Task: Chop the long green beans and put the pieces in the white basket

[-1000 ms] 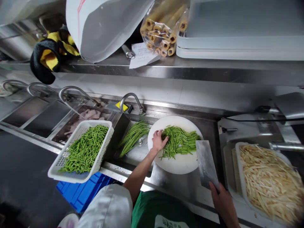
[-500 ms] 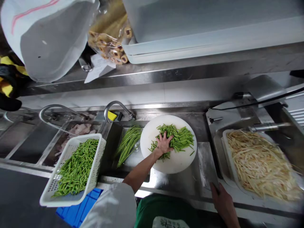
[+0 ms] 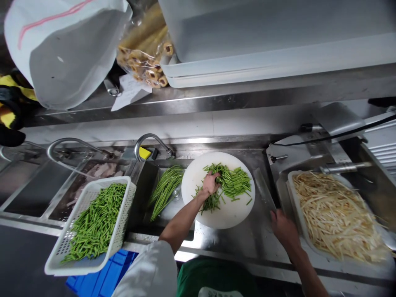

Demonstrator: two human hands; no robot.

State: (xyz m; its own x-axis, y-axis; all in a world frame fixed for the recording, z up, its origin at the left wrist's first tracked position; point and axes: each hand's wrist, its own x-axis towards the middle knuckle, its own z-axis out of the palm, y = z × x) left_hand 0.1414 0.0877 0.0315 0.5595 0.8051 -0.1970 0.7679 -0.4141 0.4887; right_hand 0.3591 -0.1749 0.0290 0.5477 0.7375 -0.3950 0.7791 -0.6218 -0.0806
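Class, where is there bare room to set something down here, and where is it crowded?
Bare steel counter lies between the white board, the cleaver and the right hand. The board's front and left margins are also bare. Crowded: mid-board, where the left hand touches cut green stalks, and the heaped white basket.

Shelf [image 3: 210, 101] up top, left to right: black-and-yellow item [image 3: 12, 99] at frame edge, can't tell what; slumped white sack [image 3: 72, 66], red stripe; paper slip [image 3: 131, 90] poking over the lip; clear bag of tan rolls [image 3: 144, 62], touching two stacked grey bins [image 3: 247, 74]. White wall [image 3: 241, 123] under it. Below: curved tap [image 3: 151, 135], yellow sponge [image 3: 144, 153] showing through its arch. Further left, pale pink stuff [image 3: 103, 170] in a sink. Right: tub [image 3: 297, 206] heaped with pale shreds [image 3: 337, 214], steel spout [image 3: 345, 167] just behind. Blue crate [image 3: 102, 274] bottom left, partly hidden. Dark floor [image 3: 24, 247].
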